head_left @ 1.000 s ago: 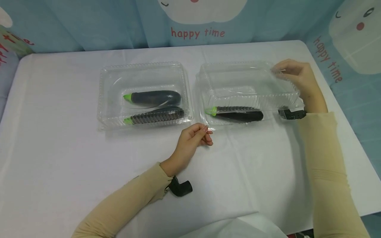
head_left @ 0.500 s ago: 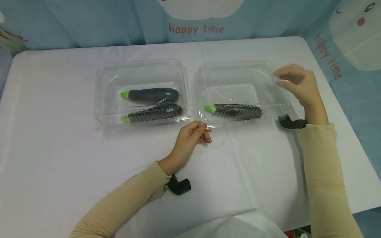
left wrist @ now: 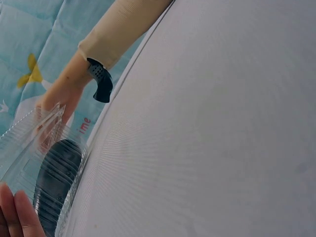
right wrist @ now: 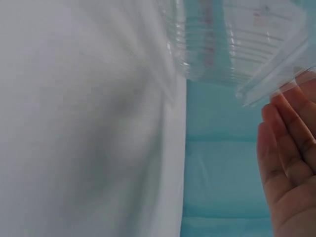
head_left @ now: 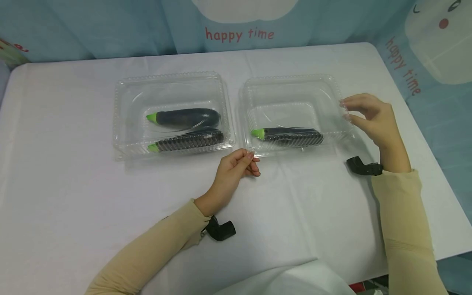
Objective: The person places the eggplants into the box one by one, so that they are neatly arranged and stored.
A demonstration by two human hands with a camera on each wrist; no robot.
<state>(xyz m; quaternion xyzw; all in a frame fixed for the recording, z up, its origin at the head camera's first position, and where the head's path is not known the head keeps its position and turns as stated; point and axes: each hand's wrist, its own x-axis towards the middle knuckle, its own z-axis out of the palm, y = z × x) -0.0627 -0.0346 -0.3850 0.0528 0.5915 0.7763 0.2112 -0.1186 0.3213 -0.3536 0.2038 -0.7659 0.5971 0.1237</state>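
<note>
In the head view, a clear plastic clamshell box [head_left: 280, 112] lies on the right, one dark eggplant [head_left: 291, 132] with a green stem end along its front side. My left hand [head_left: 232, 172] pinches the box's front left corner between thumb and forefinger. My right hand [head_left: 376, 119] holds the right edge of its lid [head_left: 324, 88], thumb below and fingers above. From the right wrist view, the lid's corner [right wrist: 247, 94] lies right at the fingertips; the thumb is hidden. Through the ribbed wall [left wrist: 54, 192], the left wrist view shows the eggplant's dark end.
A second clear box [head_left: 119, 110] stands at the left with its lid over it, holding two eggplants [head_left: 188, 118]. Both sit on a white-covered table [head_left: 73, 213]. A blue curtain [head_left: 129, 28] hangs along the back and right sides.
My right hand has brought the lid of the right box down and a little toward the person, so it now lies low over the base. My left hand keeps its pinch on the corner.
</note>
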